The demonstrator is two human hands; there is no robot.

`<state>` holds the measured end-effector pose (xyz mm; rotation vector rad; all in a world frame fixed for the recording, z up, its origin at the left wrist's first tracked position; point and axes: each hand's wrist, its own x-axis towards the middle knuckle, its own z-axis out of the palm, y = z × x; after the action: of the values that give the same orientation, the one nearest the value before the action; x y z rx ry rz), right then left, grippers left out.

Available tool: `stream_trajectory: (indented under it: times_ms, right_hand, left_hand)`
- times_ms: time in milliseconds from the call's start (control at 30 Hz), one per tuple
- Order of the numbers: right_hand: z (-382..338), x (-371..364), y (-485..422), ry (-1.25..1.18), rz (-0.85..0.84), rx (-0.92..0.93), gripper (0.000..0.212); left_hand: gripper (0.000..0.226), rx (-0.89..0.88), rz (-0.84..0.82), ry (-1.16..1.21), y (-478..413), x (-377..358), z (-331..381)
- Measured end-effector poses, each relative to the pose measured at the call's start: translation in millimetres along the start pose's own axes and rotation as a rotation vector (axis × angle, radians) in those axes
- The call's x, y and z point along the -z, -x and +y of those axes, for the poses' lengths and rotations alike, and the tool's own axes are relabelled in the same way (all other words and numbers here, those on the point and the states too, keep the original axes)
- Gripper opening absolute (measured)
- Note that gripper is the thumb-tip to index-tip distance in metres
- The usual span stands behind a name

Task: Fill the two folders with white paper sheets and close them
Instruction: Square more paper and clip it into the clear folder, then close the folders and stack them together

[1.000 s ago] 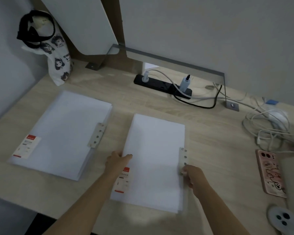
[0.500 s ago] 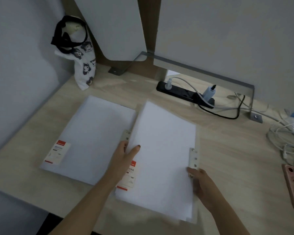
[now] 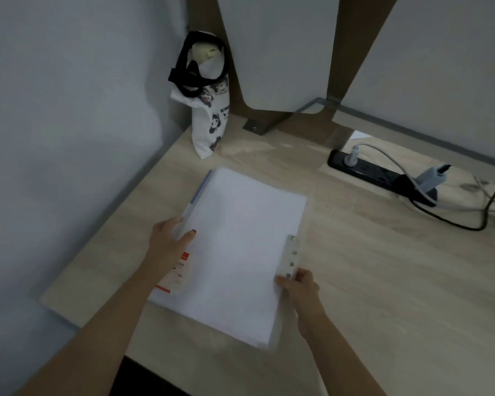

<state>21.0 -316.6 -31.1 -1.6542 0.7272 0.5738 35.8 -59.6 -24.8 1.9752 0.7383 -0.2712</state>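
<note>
A closed translucent folder (image 3: pixel 237 252) full of white sheets lies on top of the second folder (image 3: pixel 200 190), of which only a thin strip shows along the left edge. My left hand (image 3: pixel 169 244) grips the top folder's left edge, thumb on the cover next to its red and white label (image 3: pixel 175 278). My right hand (image 3: pixel 297 287) pinches the right edge just below the clear snap tab (image 3: pixel 291 258). Both folders rest on the wooden desk (image 3: pixel 369 281), near its left edge.
A printed cloth bag (image 3: pixel 209 110) with black straps stands in the back left corner. A black power strip (image 3: pixel 383 175) with plugs and cables lies at the back right. A grey wall (image 3: pixel 55 138) runs along the desk's left side.
Both hands carried the right folder to the left and set it on top of the left folder. The camera view swung left, so the phone and cables at the right went out of view.
</note>
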Motion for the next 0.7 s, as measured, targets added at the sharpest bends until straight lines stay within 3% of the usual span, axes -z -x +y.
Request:
stream_trajectory:
  times_ms: [233, 333, 433, 533, 600, 700]
  right_hand:
    - [-8.4, -2.4, -7.4, -0.113, -0.069, -0.047, 0.012]
    - [-11.1, 0.4, -12.9, -0.106, -0.095, -0.118, 0.021]
    - [-9.5, 2.3, -12.8, -0.117, -0.14, -0.097, 0.008]
    - [-7.1, 7.7, -10.1, -0.129, -0.174, -0.066, 0.03]
    - [-7.0, 14.7, -7.1, -0.149, -0.187, -0.036, 0.03]
    - [-4.5, 29.9, -3.5, -0.173, -0.184, -0.005, 0.03]
  left_hand:
    - [0.025, 0.127, 0.042, 0.11, -10.8, 1.0, -6.9]
    - [0.03, 0.177, 0.022, 0.085, -15.9, 4.7, -7.7]
    - [0.044, 0.23, -0.006, 0.086, -16.4, 3.6, -4.2]
    - [0.045, 0.287, -0.117, 0.213, -10.1, 0.7, 0.4]
    - [0.043, 0.253, -0.187, 0.239, -7.3, -1.0, -2.2]
    - [0.061, 0.18, -0.253, 0.263, -1.2, -8.4, -7.5]
